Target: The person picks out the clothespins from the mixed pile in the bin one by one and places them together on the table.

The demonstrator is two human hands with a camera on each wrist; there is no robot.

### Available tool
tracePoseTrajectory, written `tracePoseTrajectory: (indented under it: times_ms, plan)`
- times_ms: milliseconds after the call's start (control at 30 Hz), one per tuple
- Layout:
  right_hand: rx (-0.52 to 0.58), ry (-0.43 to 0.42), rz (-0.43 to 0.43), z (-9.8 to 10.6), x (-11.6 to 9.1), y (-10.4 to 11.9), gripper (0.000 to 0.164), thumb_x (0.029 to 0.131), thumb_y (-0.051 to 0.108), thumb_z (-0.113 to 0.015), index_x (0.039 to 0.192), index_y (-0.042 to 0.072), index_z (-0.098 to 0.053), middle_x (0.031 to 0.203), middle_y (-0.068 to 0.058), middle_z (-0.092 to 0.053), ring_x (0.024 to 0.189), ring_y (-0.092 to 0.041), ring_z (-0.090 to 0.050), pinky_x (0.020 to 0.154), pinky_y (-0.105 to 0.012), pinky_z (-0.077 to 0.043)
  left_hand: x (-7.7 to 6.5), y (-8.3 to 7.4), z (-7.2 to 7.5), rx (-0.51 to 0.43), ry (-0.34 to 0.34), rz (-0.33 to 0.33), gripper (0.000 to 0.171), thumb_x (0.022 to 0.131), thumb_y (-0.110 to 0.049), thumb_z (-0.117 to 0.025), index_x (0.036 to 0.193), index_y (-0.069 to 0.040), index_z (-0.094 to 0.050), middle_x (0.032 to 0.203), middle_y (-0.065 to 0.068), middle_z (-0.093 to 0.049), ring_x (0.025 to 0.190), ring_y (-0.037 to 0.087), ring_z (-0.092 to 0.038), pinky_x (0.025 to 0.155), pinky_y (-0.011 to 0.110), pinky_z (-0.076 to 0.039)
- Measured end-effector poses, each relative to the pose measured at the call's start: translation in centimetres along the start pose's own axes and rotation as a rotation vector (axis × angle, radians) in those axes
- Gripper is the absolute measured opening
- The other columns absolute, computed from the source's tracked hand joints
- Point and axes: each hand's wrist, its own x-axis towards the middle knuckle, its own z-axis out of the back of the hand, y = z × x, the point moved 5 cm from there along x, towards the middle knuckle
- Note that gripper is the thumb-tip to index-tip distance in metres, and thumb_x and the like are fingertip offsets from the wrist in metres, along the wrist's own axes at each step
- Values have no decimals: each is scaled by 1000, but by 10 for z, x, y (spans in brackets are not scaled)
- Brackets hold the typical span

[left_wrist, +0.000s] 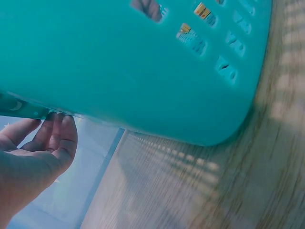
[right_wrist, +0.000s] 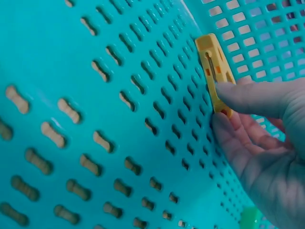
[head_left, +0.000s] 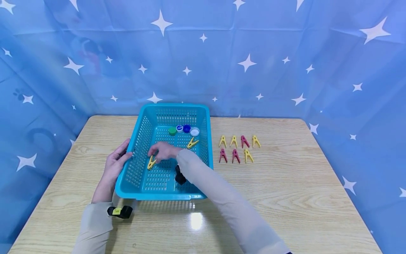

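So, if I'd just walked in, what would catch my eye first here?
Probably the turquoise plastic basket, left of the middle on the wood-grain table, with the left hand gripping its left side and the right hand inside, pinching a yellow clothespin. Behind it hangs a blue cloth scattered with white stars. Then come seven red and yellow clothespins set out in two rows on the table, right of the basket.

Room lies overhead — basket walls (head_left: 137, 158) block sideways.
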Motion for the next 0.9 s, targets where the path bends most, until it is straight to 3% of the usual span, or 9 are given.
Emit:
tracePoseTrajectory:
  times_ms: [233, 667, 900]
  plan:
    - [20, -51, -26, -1, 1, -4, 34, 77, -16, -62, 106, 1, -66, 92, -4, -58, 82, -11, -50, 64, -18, -45, -1, -1, 0, 9, 0, 9, 55, 97, -21, -51, 147, -14, -29, 152, 10, -27, 135, 29, -31, 91, 20, -43]
    - [-59, -126, -9, 10, -2, -3, 25, 76, -11, -68, 99, -2, -68, 86, -5, -62, 76, -11, -51, 63, -17, -42, -1, -1, 1, 20, -5, 14, 54, 98, -22, -50, 147, -15, -29, 152, 10, -27, 135, 30, -31, 92, 22, -43]
    - [-45, -175, 6, 21, -5, 0, 23, 76, -8, -70, 98, -2, -68, 90, -11, -67, 78, -14, -56, 65, -18, -45, -1, 0, 0, 5, -13, -4, 54, 97, -19, -51, 147, -12, -31, 150, 13, -31, 124, 16, -41, 82, 13, -45]
